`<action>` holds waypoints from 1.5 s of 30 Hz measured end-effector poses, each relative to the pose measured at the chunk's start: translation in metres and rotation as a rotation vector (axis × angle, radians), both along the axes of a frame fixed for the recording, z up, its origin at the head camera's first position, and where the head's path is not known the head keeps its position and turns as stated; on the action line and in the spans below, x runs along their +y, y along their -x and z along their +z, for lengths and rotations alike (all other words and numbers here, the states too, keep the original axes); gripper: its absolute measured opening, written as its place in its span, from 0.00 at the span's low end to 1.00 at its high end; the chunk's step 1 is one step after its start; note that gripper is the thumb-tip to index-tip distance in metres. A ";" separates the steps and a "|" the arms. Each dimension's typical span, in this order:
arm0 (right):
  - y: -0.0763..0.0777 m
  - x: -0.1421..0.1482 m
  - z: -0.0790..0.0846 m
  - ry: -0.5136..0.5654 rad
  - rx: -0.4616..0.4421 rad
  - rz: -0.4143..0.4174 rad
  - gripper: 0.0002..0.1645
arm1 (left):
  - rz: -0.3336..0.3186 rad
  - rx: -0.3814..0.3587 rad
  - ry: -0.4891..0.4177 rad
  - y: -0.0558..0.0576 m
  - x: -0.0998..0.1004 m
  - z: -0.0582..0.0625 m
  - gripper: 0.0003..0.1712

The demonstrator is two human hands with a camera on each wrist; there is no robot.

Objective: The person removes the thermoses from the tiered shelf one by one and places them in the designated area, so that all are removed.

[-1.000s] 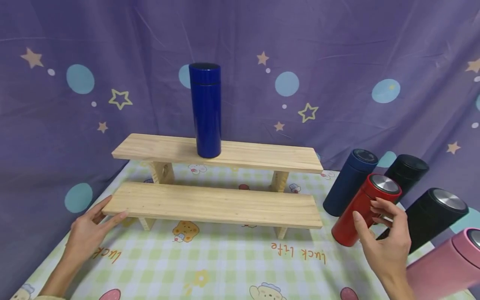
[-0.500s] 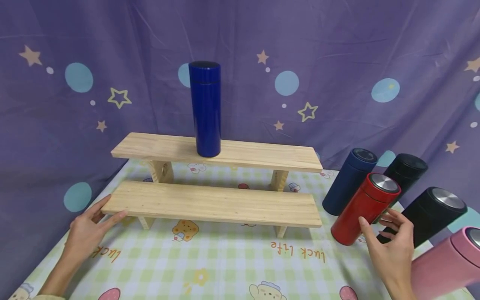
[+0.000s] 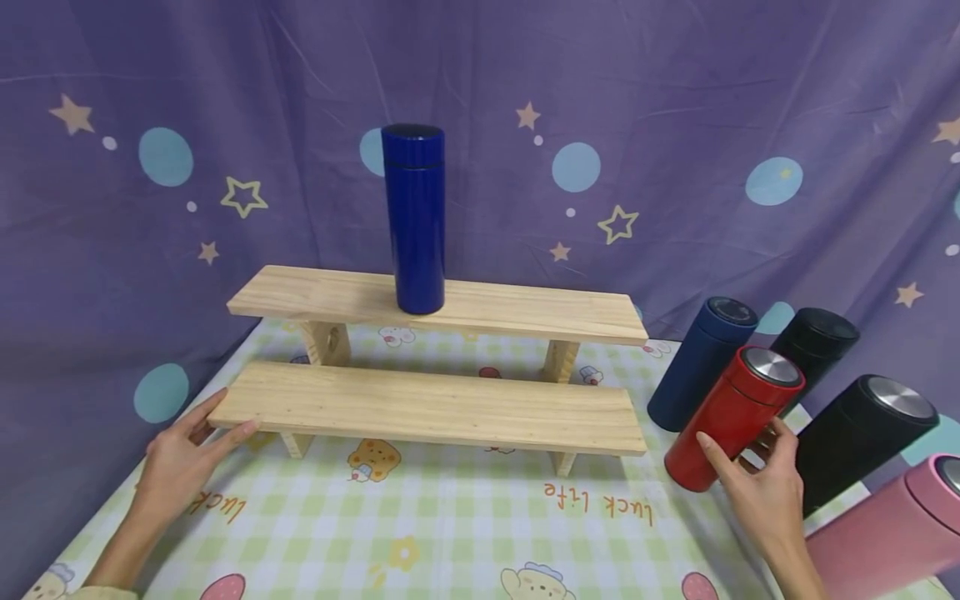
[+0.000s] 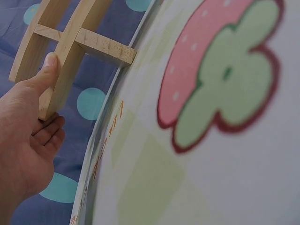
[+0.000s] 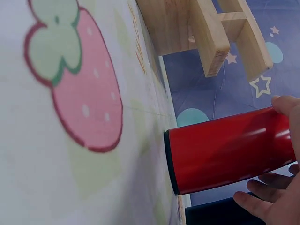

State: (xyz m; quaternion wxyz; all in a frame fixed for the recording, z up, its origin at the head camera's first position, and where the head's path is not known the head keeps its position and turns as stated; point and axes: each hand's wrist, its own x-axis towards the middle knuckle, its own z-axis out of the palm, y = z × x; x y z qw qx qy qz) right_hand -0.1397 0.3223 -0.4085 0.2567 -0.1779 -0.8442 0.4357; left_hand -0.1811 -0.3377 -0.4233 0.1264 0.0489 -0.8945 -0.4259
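Note:
My left hand [image 3: 176,462] grips the left end of the lower board of a two-tier wooden shelf [image 3: 427,408], thumb on its top and fingers beneath, as the left wrist view also shows. At the right, my right hand [image 3: 761,492] holds a red thermos [image 3: 731,421] with a silver lid top. Its thumb lies on the near side and its fingers reach round the far side. In the right wrist view the base of the red thermos [image 5: 225,150] sits at the tablecloth. A glossy blue thermos [image 3: 415,225] stands upright on the upper board.
Beside the red thermos stand a navy thermos [image 3: 701,367], a black thermos [image 3: 813,342], another black one with a silver top, and a pink thermos [image 3: 888,525]. A checked tablecloth [image 3: 450,533] covers the table, and a purple curtain [image 3: 660,100] hangs behind.
My right hand has come down from near the red thermos's lid to its middle and closed round it. My left hand stays on the shelf.

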 end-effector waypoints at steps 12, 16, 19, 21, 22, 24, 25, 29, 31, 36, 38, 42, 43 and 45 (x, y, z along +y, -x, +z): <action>0.004 0.002 -0.004 -0.045 0.008 0.005 0.51 | 0.007 0.003 0.007 0.000 0.001 0.000 0.52; 0.004 0.002 -0.004 -0.054 0.023 -0.026 0.48 | 0.005 0.002 0.003 0.000 0.002 0.000 0.52; 0.004 0.002 -0.003 -0.056 0.032 -0.045 0.47 | 0.001 -0.001 0.004 0.000 0.002 0.001 0.52; 0.004 0.002 -0.002 -0.058 0.046 -0.048 0.46 | 0.001 -0.005 0.002 0.000 0.003 0.001 0.52; 0.003 0.002 -0.002 -0.061 0.058 -0.049 0.46 | 0.001 -0.005 0.000 -0.001 0.003 0.001 0.52; 0.003 0.001 0.000 -0.067 0.088 -0.049 0.45 | 0.002 -0.006 0.000 -0.001 0.002 0.001 0.52; 0.003 0.001 0.001 -0.068 0.102 -0.050 0.45 | 0.003 -0.006 0.002 -0.001 0.002 0.001 0.52; 0.001 -0.001 0.012 -0.047 0.137 -0.058 0.44 | 0.001 -0.006 0.005 -0.001 0.001 0.002 0.52; 0.000 -0.003 0.020 -0.020 0.118 -0.070 0.45 | 0.006 -0.011 0.005 -0.001 0.001 0.002 0.52; -0.003 -0.010 0.040 0.004 0.102 -0.085 0.45 | 0.010 -0.009 0.003 -0.001 0.000 0.002 0.52; -0.003 -0.012 0.046 -0.009 0.138 -0.071 0.44 | 0.007 -0.002 0.006 0.000 0.000 0.002 0.52; -0.004 -0.017 0.056 -0.048 0.224 -0.025 0.41 | 0.012 -0.004 0.012 0.000 0.000 0.001 0.52; -0.004 -0.019 0.059 -0.051 0.241 -0.008 0.41 | 0.012 -0.003 0.013 0.000 0.000 0.001 0.52; -0.004 -0.021 0.065 -0.061 0.270 0.024 0.40 | 0.012 -0.004 0.018 0.001 0.000 0.001 0.52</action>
